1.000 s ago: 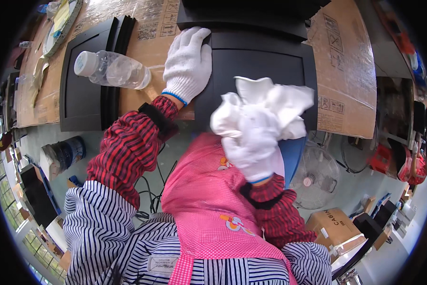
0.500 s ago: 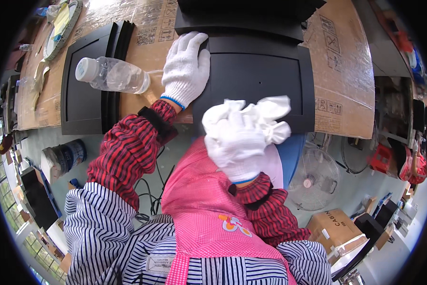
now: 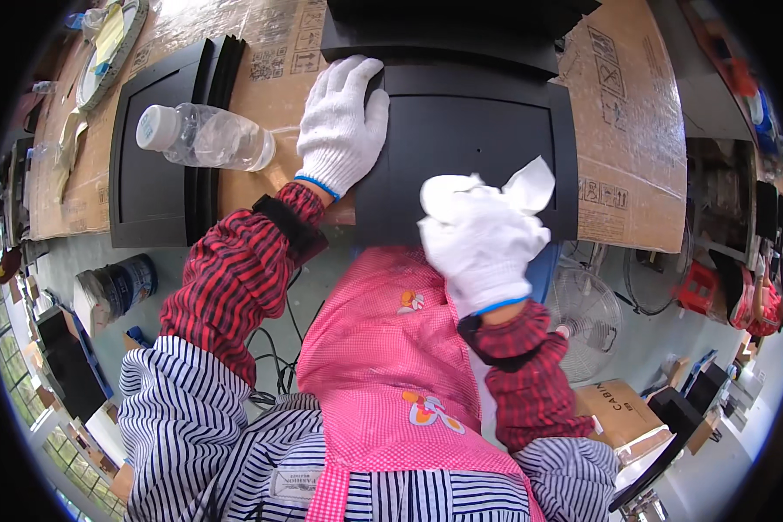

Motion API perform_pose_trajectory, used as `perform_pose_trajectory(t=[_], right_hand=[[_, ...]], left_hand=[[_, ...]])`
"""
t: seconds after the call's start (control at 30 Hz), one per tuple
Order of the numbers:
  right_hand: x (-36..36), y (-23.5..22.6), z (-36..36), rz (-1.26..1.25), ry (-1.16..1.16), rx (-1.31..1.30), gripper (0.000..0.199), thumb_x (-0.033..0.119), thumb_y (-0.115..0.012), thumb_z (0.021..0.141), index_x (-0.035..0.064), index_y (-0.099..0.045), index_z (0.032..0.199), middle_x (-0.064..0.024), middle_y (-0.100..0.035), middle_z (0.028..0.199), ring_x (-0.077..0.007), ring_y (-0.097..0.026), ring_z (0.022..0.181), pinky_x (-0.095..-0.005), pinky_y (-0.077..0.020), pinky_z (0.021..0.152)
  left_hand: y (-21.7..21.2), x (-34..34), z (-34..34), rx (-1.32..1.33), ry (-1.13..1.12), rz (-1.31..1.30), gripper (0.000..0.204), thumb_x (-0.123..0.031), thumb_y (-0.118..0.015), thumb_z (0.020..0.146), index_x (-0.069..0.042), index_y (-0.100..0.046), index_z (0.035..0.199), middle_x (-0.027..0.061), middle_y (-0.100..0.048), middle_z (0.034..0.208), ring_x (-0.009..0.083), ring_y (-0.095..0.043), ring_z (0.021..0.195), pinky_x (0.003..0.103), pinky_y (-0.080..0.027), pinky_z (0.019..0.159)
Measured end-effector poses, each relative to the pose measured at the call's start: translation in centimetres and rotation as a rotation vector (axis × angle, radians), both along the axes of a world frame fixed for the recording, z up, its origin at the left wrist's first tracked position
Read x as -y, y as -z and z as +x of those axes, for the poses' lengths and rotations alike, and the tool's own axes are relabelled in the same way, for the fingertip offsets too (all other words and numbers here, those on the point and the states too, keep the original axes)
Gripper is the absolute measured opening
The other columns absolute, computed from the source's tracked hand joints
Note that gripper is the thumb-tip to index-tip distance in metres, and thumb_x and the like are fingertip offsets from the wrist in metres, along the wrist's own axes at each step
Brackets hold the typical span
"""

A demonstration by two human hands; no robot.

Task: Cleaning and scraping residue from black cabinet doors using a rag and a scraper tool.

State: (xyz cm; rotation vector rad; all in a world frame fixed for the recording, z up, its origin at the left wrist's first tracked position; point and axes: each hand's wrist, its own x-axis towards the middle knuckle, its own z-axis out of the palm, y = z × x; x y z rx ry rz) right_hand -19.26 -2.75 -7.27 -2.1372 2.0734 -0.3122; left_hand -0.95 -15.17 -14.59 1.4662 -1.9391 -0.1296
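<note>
A flat black panel [image 3: 470,130] lies on a cardboard-covered table right in front of me. My left hand [image 3: 343,122], in a white knit glove, rests flat on the panel's left edge with fingers spread. My right hand [image 3: 478,248], also gloved, is closed around a crumpled white cloth [image 3: 513,187] at the panel's near edge. The cloth touches the black surface near its lower right part.
A clear plastic bottle [image 3: 204,137] lies on its side left of my left hand, partly over a second black panel [image 3: 156,165]. Cardboard [image 3: 626,130] covers the table. A floor fan [image 3: 596,317], boxes and a bucket [image 3: 117,287] stand on the floor below.
My right hand has lowered with the cloth and shifted right, onto the panel's near edge. My left hand stays on the panel's left edge.
</note>
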Motion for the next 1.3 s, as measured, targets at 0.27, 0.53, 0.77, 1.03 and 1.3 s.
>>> perform_pose_trajectory(t=[0.27, 0.53, 0.77, 1.03, 1.3], right_hand=[[0.8, 0.9, -3.8, 0.174, -0.054, -0.001, 0.015, 0.027, -0.063, 0.081, 0.0134, -0.067, 0.085, -0.0185, -0.067, 0.078, -0.0386, -0.068, 0.070, -0.0525, -0.0517, 0.066], [-0.1, 0.1, -1.2, -0.031, -0.210, -0.152, 0.019, 0.029, -0.064, 0.087, 0.0105, -0.066, 0.091, -0.0117, -0.069, 0.076, -0.0339, -0.069, 0.070, -0.0438, -0.0571, 0.072], [0.0, 1.0, -3.7, 0.082, -0.072, -0.129, 0.014, 0.023, -0.063, 0.085, 0.0093, -0.063, 0.084, -0.0165, -0.064, 0.067, -0.0371, -0.066, 0.061, -0.0477, -0.0547, 0.058], [-0.1, -0.2, -4.7, 0.133, -0.140, -0.263, 0.026, 0.037, -0.066, 0.087, 0.0135, -0.068, 0.098, -0.0132, -0.068, 0.076, -0.0331, -0.070, 0.071, -0.0523, -0.0497, 0.092], [-0.7, 1.1, 0.2, -0.210, -0.243, -0.436, 0.034, 0.022, -0.058, 0.086, -0.0056, -0.061, 0.105, -0.0181, -0.068, 0.076, -0.0301, -0.066, 0.062, -0.0460, -0.0525, 0.055]], left_hand=[[-0.6, -0.3, 0.1, -0.011, -0.008, -0.024, 0.035, -0.017, -0.068, 0.092, -0.008, -0.065, 0.126, 0.0154, -0.065, 0.131, 0.0397, -0.057, 0.127, 0.050, -0.046, 0.111], [0.3, -0.3, 0.3, -0.014, 0.004, -0.043, 0.035, -0.016, -0.068, 0.093, -0.008, -0.065, 0.126, 0.0156, -0.065, 0.131, 0.0401, -0.058, 0.126, 0.050, -0.046, 0.110], [-0.4, 0.0, -0.2, -0.014, 0.007, -0.036, 0.034, -0.018, -0.067, 0.093, -0.008, -0.066, 0.125, 0.0152, -0.066, 0.129, 0.0392, -0.059, 0.125, 0.049, -0.047, 0.109], [-0.1, -0.3, 0.6, 0.009, -0.006, -0.035, 0.035, -0.019, -0.067, 0.093, -0.009, -0.066, 0.126, 0.0156, -0.066, 0.130, 0.0391, -0.058, 0.125, 0.050, -0.046, 0.110], [-0.2, 0.2, -0.5, -0.005, 0.009, -0.043, 0.035, -0.020, -0.068, 0.093, -0.009, -0.066, 0.126, 0.0151, -0.066, 0.131, 0.0386, -0.059, 0.125, 0.049, -0.047, 0.110]])
